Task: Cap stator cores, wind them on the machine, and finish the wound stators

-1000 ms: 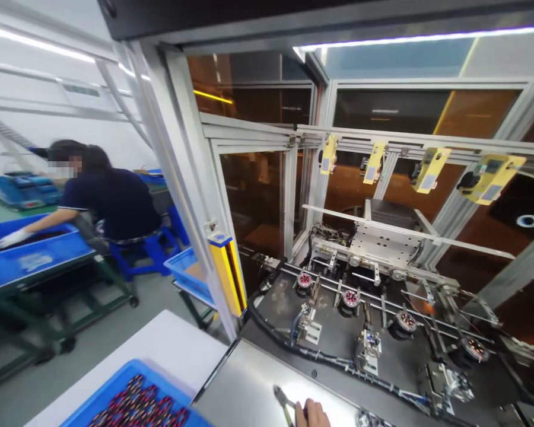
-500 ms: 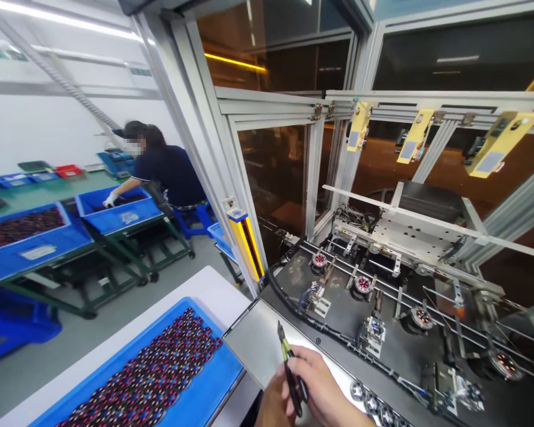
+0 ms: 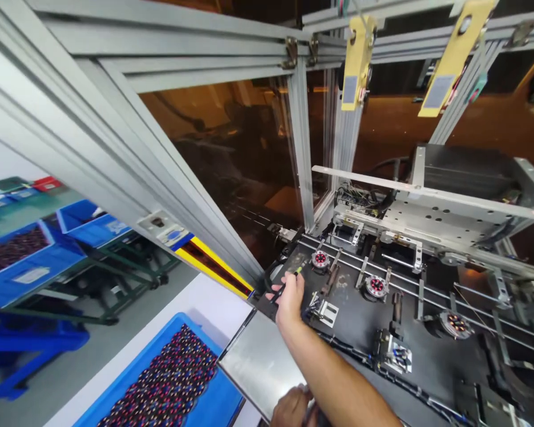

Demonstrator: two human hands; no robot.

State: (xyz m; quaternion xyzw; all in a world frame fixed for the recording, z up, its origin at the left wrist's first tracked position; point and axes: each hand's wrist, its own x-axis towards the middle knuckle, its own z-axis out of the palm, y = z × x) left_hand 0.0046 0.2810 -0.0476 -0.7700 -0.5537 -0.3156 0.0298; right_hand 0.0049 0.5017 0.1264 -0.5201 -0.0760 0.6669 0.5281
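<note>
The right hand (image 3: 289,299) is reaching over the black machine bed (image 3: 347,302), its fingers closing around the pliers (image 3: 298,271) — a green part is showing just above the fingertips. The left hand (image 3: 291,409) is curling beneath the right forearm; whether its fingers are gripping anything is hard to tell. Just right of the right fingers, a round red-lit part (image 3: 320,260) is sitting in the machine. To their left, a yellow bar (image 3: 218,264) is leaning along the frame. Below them a metal plate (image 3: 262,356) is lying flat — and down to their left a blue tray (image 3: 218,397) is holding many small rings (image 3: 164,379).
</note>
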